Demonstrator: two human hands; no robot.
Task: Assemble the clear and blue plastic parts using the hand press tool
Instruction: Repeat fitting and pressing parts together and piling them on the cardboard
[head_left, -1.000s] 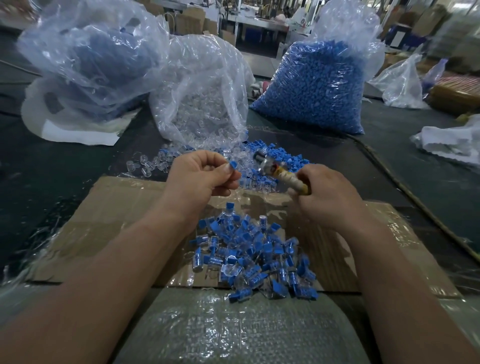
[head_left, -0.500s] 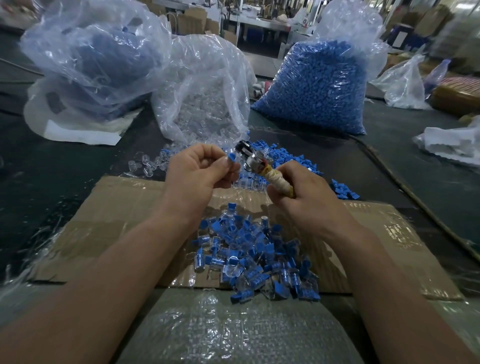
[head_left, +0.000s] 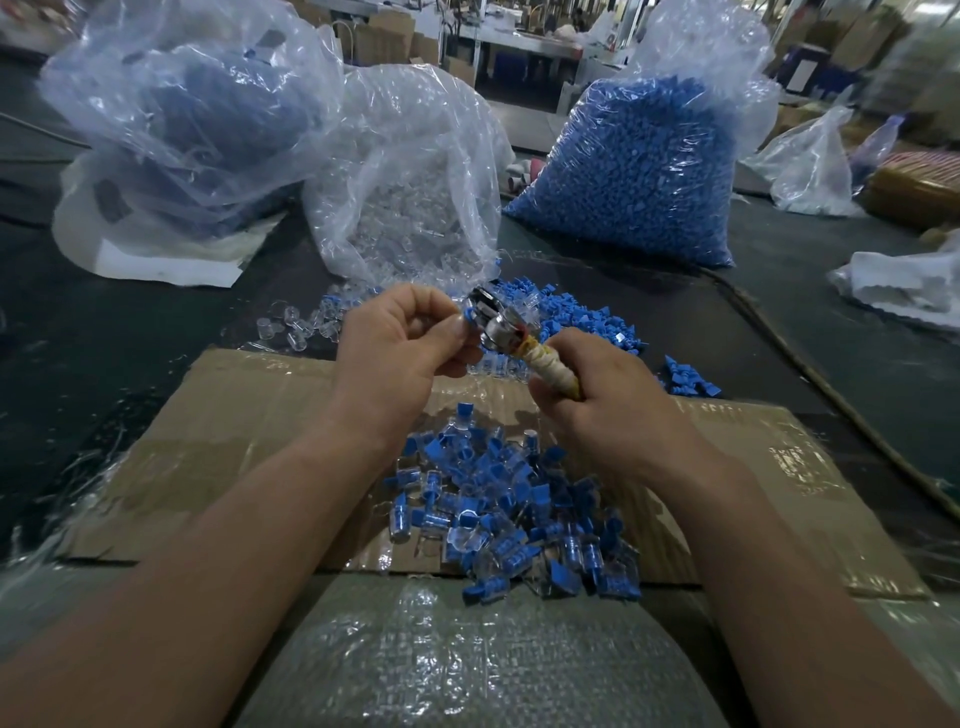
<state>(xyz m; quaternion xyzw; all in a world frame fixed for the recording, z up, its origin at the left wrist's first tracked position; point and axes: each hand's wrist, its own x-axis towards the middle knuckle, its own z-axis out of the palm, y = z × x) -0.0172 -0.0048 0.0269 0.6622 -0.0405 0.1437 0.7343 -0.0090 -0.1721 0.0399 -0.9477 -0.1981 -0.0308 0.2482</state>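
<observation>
Two hands meet above the cardboard sheet. I note the left hand pinching a small blue part between thumb and forefinger, against the metal head of the hand press tool. The right hand grips the tool's taped handle. Assembled clear-and-blue pieces lie heaped on the cardboard below.

One left hand, one right hand, one hand press tool, one cardboard sheet
</observation>
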